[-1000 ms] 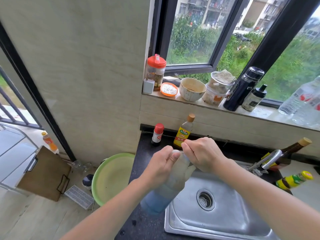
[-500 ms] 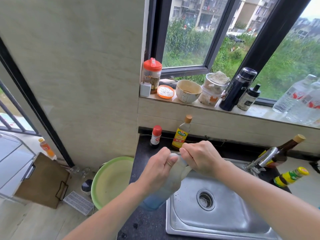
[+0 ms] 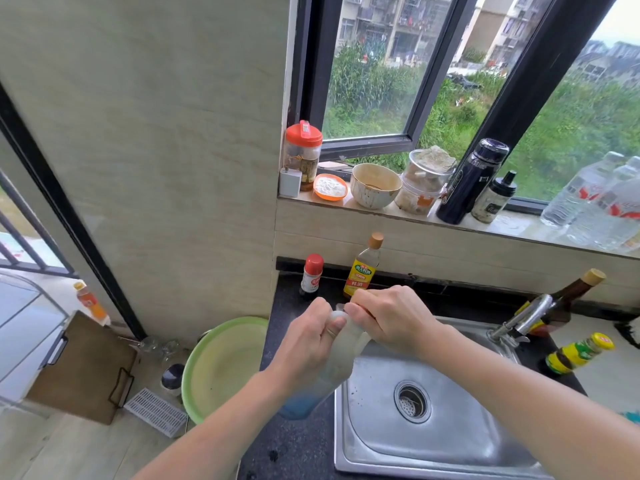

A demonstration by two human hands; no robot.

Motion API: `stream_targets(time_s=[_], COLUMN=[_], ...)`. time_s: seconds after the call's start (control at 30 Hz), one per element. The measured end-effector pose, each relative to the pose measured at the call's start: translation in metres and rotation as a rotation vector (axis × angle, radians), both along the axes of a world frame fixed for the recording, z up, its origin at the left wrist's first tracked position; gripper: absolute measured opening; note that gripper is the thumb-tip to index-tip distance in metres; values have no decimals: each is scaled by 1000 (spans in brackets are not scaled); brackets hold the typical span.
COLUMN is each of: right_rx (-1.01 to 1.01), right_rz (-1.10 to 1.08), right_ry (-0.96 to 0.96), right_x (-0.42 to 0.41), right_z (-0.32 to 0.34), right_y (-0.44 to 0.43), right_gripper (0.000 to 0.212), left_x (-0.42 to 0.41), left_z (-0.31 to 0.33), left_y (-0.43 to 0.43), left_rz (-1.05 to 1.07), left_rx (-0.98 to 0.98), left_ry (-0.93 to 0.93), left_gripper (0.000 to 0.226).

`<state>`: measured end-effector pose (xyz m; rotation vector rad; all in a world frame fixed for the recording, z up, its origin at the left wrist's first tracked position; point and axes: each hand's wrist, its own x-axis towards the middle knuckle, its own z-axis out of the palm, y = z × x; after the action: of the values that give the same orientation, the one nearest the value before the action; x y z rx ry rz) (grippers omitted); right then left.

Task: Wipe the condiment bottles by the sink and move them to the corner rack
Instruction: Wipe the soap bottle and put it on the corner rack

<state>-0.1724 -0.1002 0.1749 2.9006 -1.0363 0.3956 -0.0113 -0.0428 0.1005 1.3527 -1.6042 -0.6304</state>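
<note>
Translucent bottle (image 3: 332,368), blue liquid: left hand (image 3: 308,344) grip closed round body to steady; right hand (image 3: 388,320) grip closed over its top, cloth unseen, above counter (image 3: 294,445).

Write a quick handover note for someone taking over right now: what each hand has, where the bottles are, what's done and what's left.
Left hand: gripping the neck of a translucent bottle with blue liquid, tilted at the sink edge.
Right hand: closed over that bottle's top; wiping or twisting, cannot tell which.
Against the back wall: red-capped bottle and yellow-labelled bottle.
Right of the tap: dark brown bottle and green-and-yellow bottle.
Done: no bottle visibly moved to a rack; no rack clearly in view.
Left: finish this bottle, then wipe and move the others.
</note>
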Motion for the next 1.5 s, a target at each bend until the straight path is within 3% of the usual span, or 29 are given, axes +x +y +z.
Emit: stream_targets(time_s=[0.1,0.2,0.33,0.4,0.47,0.57,0.67,0.8,0.9,0.97,1.07,1.13,1.23,1.27,1.37,1.5], right_rx=[-18,4,181,285,279,85,-34,-43,-6,22,130,198,277,293,300,236], right_rz=[22,-203,-398,-403,-343,-171,21,-37,-191,-330,-456,-491,-536,-552,-600,-668], right_ry=[-29,-1,414,489,435,98,-19,-40,-30,47,310,435,547,559,450,56], right_x=[-3,14,31,32,29,16,4,7,18,27,35,37,29,23,-2,-51], right_z=[2,3,14,16,16,12,6,1,-4,-3,3,4,2,-2,-16,-33], right_y=[-1,5,4,0,-2,0,1,2,9,15,23,29,40,44,60,97], right_gripper=[37,40,15,14,18,41,40,39,44,45,17,15,21,21,12,57], left_x=[-3,-6,-13,-14,-10,2,6,4,5,5,3,1,-7,-12,-25,-53], left_z=[4,1,0,-1,-2,0,7,9,5,4,0,-6,-18,-22,-30,-31], left_y=[2,2,7,10,10,5,5,9,11,14,18,20,25,28,34,38], left_rz=[0,83,133,113,85,35,-27,-20,45,61,49,31,-29,-61,-195,-423], left_rx=[-42,-88,-107,-108,-65,-3,1,5,-11,-37,-84,-116,-131,-115,-20,17], left_ry=[-51,-74,-129,-148,-95,39,79,55,3,-57,-136,-181,-216,-211,-141,-45], left_gripper=[70,69,75,75,77,79,78,75,61,54,64,66,32,30,45,44])
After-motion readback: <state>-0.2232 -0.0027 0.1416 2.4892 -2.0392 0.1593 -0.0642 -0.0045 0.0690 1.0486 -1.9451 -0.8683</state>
